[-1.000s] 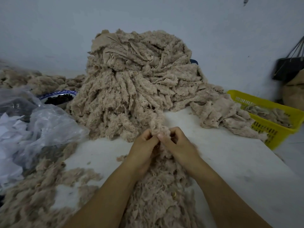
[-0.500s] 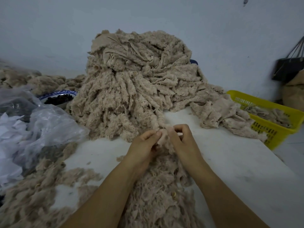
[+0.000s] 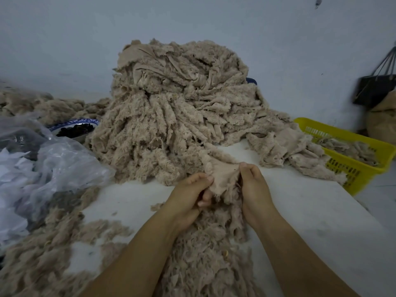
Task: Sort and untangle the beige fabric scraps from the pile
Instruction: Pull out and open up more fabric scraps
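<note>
Dim, flat, bluish light with only soft shadows; no glare; wide-angle bending at edges; the corners look slightly soft.

A pile of beige fabric scraps [image 3: 171, 116] is sitting on the white counter [image 3: 310, 211]. A yellow plastic basket [image 3: 362, 168] is standing to its right.

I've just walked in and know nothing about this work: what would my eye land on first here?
The tall heap of frayed beige fabric scraps fills the back middle of the white table. Just in front, the left hand and right hand pinch one beige fabric scrap spread between them. A bright yellow plastic basket holding more scraps stands off the table's right edge.
</note>
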Motion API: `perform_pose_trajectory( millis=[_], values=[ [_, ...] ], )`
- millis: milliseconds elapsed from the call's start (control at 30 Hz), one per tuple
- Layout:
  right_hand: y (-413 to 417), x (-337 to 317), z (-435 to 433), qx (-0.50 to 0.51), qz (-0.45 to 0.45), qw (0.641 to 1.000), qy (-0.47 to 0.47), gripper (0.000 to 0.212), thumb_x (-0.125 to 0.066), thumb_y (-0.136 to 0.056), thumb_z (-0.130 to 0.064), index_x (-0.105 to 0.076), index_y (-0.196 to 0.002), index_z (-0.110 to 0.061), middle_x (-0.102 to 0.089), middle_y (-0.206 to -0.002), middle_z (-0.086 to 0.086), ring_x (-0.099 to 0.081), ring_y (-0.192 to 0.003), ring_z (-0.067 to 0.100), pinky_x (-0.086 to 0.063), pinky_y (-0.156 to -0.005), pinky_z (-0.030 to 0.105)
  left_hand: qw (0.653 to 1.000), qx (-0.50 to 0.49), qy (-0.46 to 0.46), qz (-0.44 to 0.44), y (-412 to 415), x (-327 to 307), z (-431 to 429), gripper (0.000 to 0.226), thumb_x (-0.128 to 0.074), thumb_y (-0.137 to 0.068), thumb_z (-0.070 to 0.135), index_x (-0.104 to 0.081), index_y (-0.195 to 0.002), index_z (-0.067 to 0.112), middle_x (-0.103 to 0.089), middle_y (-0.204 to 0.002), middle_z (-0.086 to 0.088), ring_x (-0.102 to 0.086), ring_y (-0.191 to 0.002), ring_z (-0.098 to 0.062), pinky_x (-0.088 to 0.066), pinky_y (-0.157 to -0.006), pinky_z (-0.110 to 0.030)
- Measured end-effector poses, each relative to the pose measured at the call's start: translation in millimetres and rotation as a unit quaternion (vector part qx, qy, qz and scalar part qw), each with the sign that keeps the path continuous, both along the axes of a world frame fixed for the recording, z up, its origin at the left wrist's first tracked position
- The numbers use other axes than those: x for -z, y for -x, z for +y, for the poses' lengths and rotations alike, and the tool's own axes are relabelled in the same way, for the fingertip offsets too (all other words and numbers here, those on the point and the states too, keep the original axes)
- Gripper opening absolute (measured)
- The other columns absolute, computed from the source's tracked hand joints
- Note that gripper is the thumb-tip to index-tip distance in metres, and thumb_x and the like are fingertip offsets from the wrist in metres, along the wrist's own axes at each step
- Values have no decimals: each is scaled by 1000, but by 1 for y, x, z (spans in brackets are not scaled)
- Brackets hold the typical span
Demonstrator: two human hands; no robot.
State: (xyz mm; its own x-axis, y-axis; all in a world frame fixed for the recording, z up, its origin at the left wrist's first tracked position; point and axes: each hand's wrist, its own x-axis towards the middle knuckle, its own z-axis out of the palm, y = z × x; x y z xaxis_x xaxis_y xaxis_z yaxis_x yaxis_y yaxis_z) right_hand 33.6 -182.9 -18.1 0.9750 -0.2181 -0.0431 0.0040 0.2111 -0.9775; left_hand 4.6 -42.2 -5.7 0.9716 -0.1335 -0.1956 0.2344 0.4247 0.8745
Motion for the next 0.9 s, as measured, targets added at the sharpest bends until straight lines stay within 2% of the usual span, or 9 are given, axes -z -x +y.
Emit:
perform_pose_trajectory(
  millis=[133, 267, 333, 500, 600, 667, 733, 833, 900],
  values=[
    [9, 0, 5, -54, -76, 975, 203, 23, -41, -104, -35, -49, -85, -24, -62, -78, -4, -61, -78, 16, -49, -73, 34, 989, -26, 132, 60, -5, -6, 2, 11, -64, -88, 5, -64, -77, 3, -57, -62, -5, -53, -48, -9, -41, -37, -13],
    [21, 4, 18, -159, -130, 926, 317, 22, -40, -105, -35, -45, -86, -25, -66, -72, -10, -60, -64, -6, -43, -56, 9, 995, -25, 77, 62, -8, -2, 3, 25, -61, -92, 17, -59, -68, 8, -44, -47, -1, -37, -35, -6, -29, -34, -16],
    [20, 5, 19, -148, -134, 918, 343, 24, -39, -104, -37, -43, -85, -24, -59, -70, -4, -53, -59, -2, -40, -54, 11, 993, -49, 71, 82, -10, 1, 9, 31, -54, -99, 26, -54, -71, 12, -35, -40, 0, -27, -29, -7, -21, -32, -18],
    [15, 4, 16, -101, -71, 945, 303, 23, -41, -102, -31, -44, -83, -19, -51, -72, 1, -42, -54, 1, -35, -49, 17, 976, -138, 154, 76, -14, 2, 9, 28, -48, -103, 31, -57, -97, 6, -48, -53, -5, -37, -31, -9, -23, -26, -17],
    [17, 1, 14, -96, -14, 969, 227, 23, -45, -100, -35, -49, -83, -20, -53, -71, -4, -52, -67, 7, -41, -60, 22, 990, -142, 18, 13, -9, 3, 2, 43, -43, -105, 40, -62, -100, 1, -54, -49, -9, -43, -34, -14, -31, -31, -20],
    [20, -4, 16, -141, 12, 974, 176, 41, -44, -100, -52, -59, -96, -15, -64, -68, 0, -64, -71, 19, -51, -69, 32, 986, -103, -120, -45, -2, 5, -2, 59, -37, -105, 48, -69, -84, 3, -59, -50, -14, -49, -37, -18, -39, -38, -23],
    [19, -4, 18, -181, 26, 973, 145, 59, -44, -98, -59, -64, -105, -3, -62, -61, 12, -63, -57, 25, -53, -58, 31, 966, -50, -230, -105, 4, 8, -7, 74, -32, -103, 56, -71, -62, 8, -65, -54, -16, -55, -42, -21, -46, -46, -23],
    [13, -3, 9, -142, 79, 985, 59, 47, -47, -102, -44, -67, -106, -1, -68, -71, 16, -63, -58, 28, -49, -52, 31, 941, 18, -303, -150, 9, 11, -15, 79, -31, -102, 58, -68, -59, 3, -66, -54, -15, -58, -44, -23, -48, -51, -23],
    [7, -2, 0, -95, 89, 991, -38, 43, -44, -103, -35, -68, -109, 0, -73, -88, 19, -69, -74, 32, -56, -63, 38, 933, 39, -321, -156, 9, 12, -17, 79, -33, -101, 58, -67, -64, -2, -66, -56, -16, -59, -46, -23, -48, -53, -22]
  ],
)
